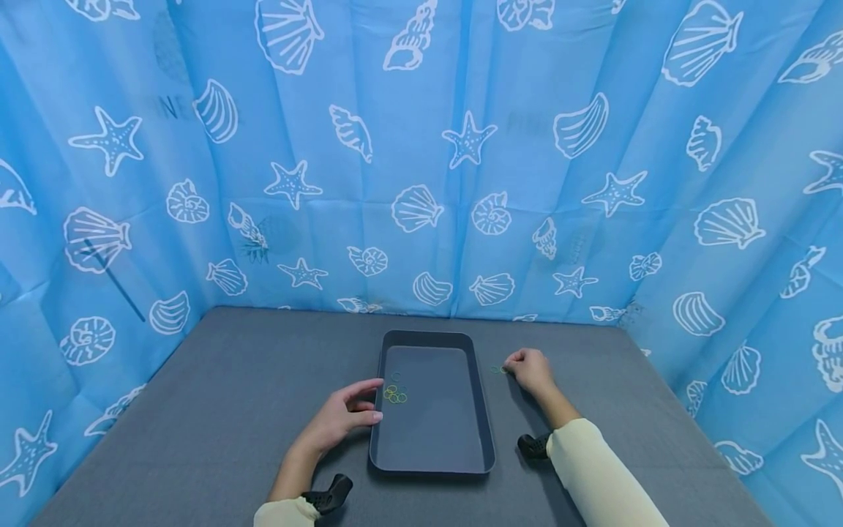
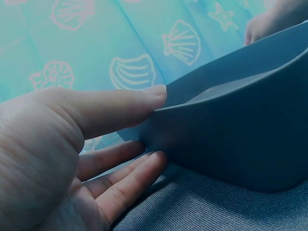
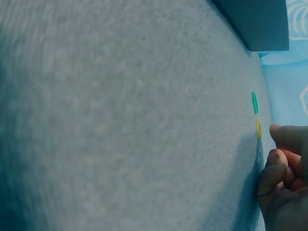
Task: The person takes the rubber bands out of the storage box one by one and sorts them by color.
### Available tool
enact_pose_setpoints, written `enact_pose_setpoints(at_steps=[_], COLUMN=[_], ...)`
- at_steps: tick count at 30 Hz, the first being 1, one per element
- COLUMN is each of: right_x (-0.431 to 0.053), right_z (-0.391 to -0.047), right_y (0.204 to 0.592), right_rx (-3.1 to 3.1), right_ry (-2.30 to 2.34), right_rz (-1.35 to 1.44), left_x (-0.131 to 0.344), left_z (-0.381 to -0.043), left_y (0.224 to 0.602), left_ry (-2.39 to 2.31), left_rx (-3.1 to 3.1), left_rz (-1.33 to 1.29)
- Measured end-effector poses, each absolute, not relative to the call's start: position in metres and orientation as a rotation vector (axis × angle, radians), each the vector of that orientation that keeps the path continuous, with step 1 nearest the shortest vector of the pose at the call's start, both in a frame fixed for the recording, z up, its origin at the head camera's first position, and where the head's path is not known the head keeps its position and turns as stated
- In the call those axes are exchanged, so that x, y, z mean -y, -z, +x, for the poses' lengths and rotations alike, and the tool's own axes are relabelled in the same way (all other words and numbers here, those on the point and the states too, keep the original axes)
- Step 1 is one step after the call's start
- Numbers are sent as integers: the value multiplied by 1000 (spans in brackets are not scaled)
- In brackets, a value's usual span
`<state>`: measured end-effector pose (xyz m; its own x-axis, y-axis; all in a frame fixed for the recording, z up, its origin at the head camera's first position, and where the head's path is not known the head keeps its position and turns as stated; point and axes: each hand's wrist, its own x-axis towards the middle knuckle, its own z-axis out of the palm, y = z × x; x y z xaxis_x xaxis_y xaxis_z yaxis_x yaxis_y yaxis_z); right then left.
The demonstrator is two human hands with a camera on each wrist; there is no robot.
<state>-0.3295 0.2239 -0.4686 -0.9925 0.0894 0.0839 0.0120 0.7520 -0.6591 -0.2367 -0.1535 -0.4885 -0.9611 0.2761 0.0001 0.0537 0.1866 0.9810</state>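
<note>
A dark grey rectangular tray [image 1: 435, 468] lies on the table. At its left wall is my left hand [image 1: 336, 419], whose thumb [image 2: 156, 92] touches the rim while other fingers rest near the outer wall. Several small thin yellow and green rings [image 1: 393, 393], resembling rubber bands, lie inside the tray along its left side. Right of the tray, my right hand [image 1: 529, 368] is down by the table with loosely curled fingers. Close to its thumb tip lies a yellow ring [image 3: 258, 129], and beside that a green ring [image 3: 254, 102]. Nothing shows between those fingers.
The table [image 1: 263, 344] has a grey cloth surface. A blue curtain [image 1: 421, 161] printed with white shells and starfish hangs behind it and along both sides. Black wrist devices [image 1: 329, 494] are on both forearms.
</note>
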Motion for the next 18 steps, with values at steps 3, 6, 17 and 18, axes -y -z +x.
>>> enact_pose_setpoints(at_steps=[3,6,17,18], right_x=[-223,-221,-206,-204], right_z=[-329,-328,-337,-338], right_y=[468,465,442,439], right_rx=[2801,2766,2763,2773], right_ry=[-1113,-1144,-1161,-1154], right_rz=[-110,-129,-90,-86], left_x=[153,153,153,153], left_z=[-237,-237,-236,-236], left_y=[489,489,489,489], left_ry=[-1866,-1861,-1861,-1861], left_rx=[-2286,-2296,-2297,-2296], left_rz=[317,315,307,305])
